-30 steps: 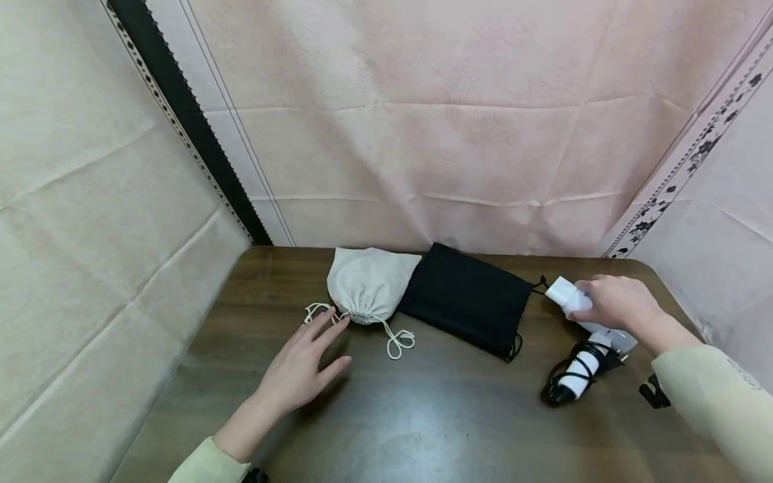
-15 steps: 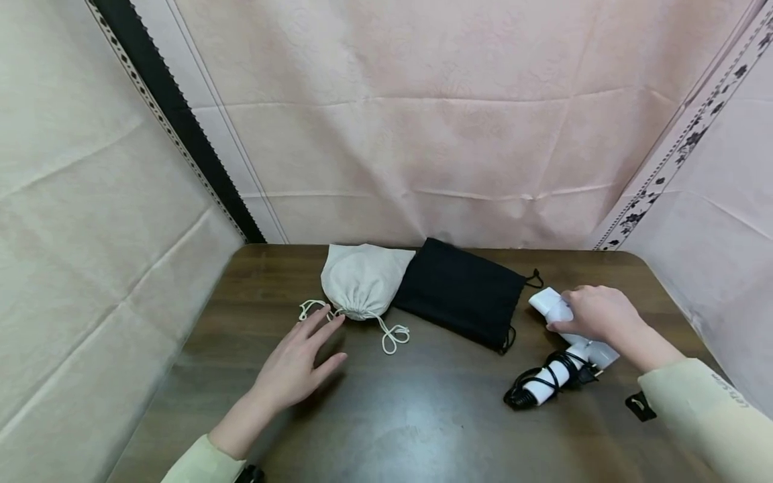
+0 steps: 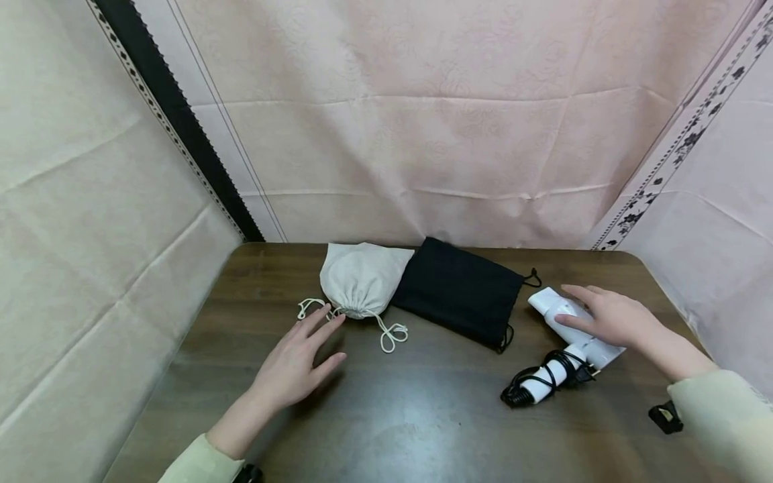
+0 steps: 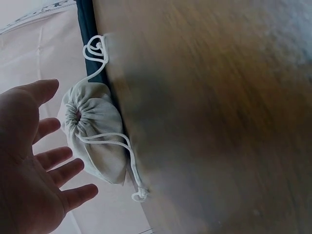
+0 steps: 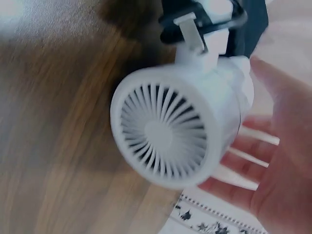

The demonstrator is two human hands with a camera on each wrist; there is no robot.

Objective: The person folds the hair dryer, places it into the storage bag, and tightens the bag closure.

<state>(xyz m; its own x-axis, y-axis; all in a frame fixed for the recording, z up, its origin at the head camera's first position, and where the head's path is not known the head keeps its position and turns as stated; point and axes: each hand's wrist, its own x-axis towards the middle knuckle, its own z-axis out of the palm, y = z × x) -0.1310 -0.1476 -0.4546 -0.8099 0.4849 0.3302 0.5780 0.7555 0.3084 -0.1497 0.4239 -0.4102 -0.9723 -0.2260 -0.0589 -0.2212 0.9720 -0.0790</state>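
Bare table (image 3: 386, 396) leaves passage at lower centre. A pale pouch (image 3: 362, 278) and black bag (image 3: 460, 295) block the middle, a hairdryer (image 3: 582, 347) the right.

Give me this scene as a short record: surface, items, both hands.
surface: brown wood-grain table
item 1: pale grey fabric drawstring pouch
item 2: black rectangular fabric drawstring pouch, beside item 1
item 3: white pistol-shaped hair dryer, lying down, black cord wrapped round its handle
left hand: fingers spread near the grey pouch; contact unclear
right hand: fingers extended over the dryer, not gripping; contact unclear
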